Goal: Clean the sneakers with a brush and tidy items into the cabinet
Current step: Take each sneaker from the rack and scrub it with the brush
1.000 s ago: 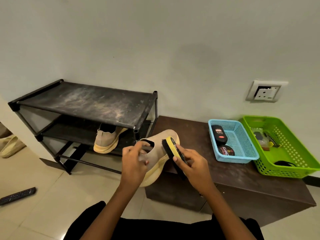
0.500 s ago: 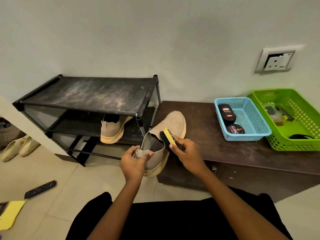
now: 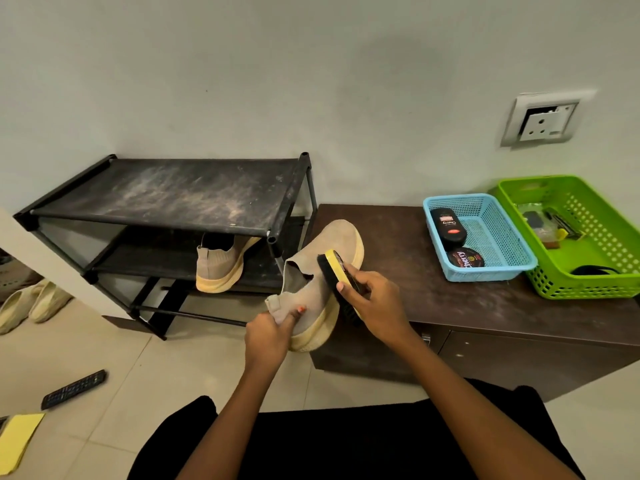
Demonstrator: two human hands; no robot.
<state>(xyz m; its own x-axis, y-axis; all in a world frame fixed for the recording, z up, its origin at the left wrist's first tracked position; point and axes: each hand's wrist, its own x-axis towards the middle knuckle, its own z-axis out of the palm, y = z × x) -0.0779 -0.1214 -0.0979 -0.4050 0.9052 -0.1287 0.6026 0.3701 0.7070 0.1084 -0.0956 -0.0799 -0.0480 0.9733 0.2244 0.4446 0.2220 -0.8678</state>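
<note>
A beige knit sneaker [image 3: 329, 251] with a pale yellow sole lies over the left end of the low dark brown cabinet [image 3: 467, 306], toe pointing away. My left hand [image 3: 273, 332] pinches its heel tab. My right hand [image 3: 374, 299] grips a yellow-backed brush [image 3: 334, 268] with black bristles, pressed against the sneaker's right side. The matching sneaker [image 3: 221, 265] stands on the middle shelf of the black shoe rack [image 3: 166, 195].
A blue basket [image 3: 509, 233] with a polish bottle and a polish tin, and a green basket [image 3: 595, 237] with small items, sit on the cabinet top. On the floor lie a remote [image 3: 74, 389], a yellow cloth [image 3: 17, 438] and pale slippers [image 3: 31, 303].
The sneaker has come down from the air onto the cabinet's left end. My left hand has shifted from its collar to the heel tab, and the brush now lies along its right side.
</note>
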